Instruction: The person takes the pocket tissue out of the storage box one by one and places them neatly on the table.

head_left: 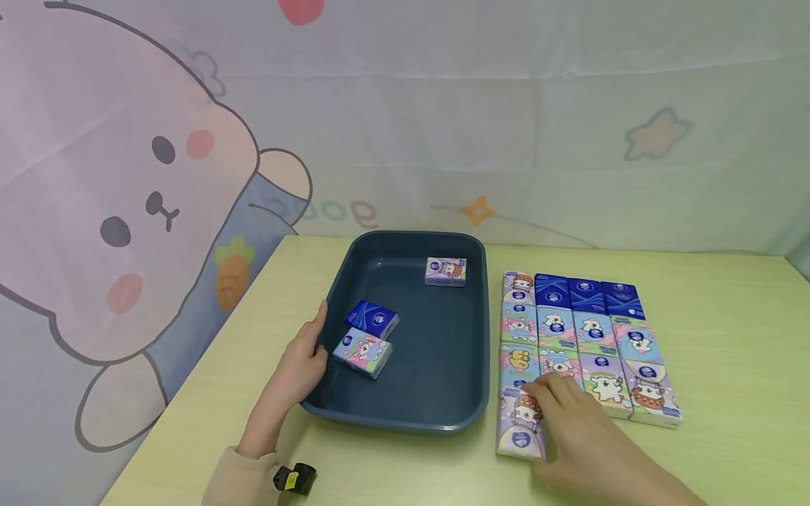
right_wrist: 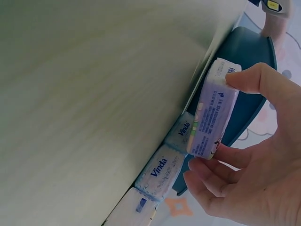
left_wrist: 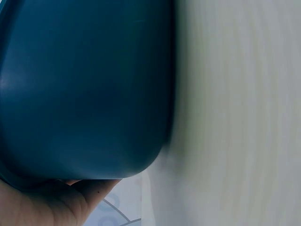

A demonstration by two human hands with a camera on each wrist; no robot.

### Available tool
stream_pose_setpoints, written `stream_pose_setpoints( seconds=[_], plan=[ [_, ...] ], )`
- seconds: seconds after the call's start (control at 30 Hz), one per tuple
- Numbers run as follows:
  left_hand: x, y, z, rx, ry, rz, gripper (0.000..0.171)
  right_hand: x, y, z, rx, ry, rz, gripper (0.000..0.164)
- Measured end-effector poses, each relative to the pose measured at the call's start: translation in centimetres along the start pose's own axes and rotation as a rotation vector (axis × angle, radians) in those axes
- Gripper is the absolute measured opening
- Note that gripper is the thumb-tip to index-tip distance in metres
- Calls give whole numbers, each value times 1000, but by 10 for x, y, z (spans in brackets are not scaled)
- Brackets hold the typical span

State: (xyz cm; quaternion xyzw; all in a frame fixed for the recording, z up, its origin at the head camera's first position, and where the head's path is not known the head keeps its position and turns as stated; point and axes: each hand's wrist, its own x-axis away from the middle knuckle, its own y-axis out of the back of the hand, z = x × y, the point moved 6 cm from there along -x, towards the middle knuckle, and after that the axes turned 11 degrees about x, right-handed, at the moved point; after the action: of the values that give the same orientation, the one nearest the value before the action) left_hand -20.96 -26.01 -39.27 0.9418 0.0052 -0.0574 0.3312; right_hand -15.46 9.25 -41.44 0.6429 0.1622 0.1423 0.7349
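Note:
My right hand [head_left: 579, 429] pinches a purple tissue pack [head_left: 521, 425] by its ends, thumb on the near end and fingers on the far one. This pack lies at the near end of the left column of tissue packs, close to a blue-and-pink pack [head_left: 519, 360]. In the right wrist view the held tissue pack [right_wrist: 214, 110] shows its printed long side. My left hand [head_left: 300, 362] grips the left rim of a dark blue plastic bin [head_left: 411, 422]. Inside the bin lie a navy pack [head_left: 372, 318], a pink-and-blue pack [head_left: 363, 351] and a purple pack [head_left: 446, 271].
Several tissue packs stand in tight columns right of the bin, with navy packs [head_left: 583, 295] at the back. A pale wooden table [head_left: 728, 337] carries everything. Behind it hangs a printed curtain [head_left: 443, 126]. A black wrist device [head_left: 296, 479] is by the left sleeve.

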Motion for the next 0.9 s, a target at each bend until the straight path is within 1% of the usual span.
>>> stream_pose_setpoints(
  seconds=[0.23,0.47,0.6,0.77,0.9],
  plan=[
    [0,0,-1,-3,-4,-3,67,1,-3,1,30,49,-19,77],
    [0,0,-2,-4,3,1,67,0,-5,1,29,37,-4,74],
    [0,0,-2,-3,11,5,67,1,-6,1,35,46,-13,74],
    [1,1,-2,-5,10,4,67,1,-6,3,53,63,-45,72],
    [1,1,-2,-4,9,3,67,1,-6,2,67,64,-41,74]
  ],
)
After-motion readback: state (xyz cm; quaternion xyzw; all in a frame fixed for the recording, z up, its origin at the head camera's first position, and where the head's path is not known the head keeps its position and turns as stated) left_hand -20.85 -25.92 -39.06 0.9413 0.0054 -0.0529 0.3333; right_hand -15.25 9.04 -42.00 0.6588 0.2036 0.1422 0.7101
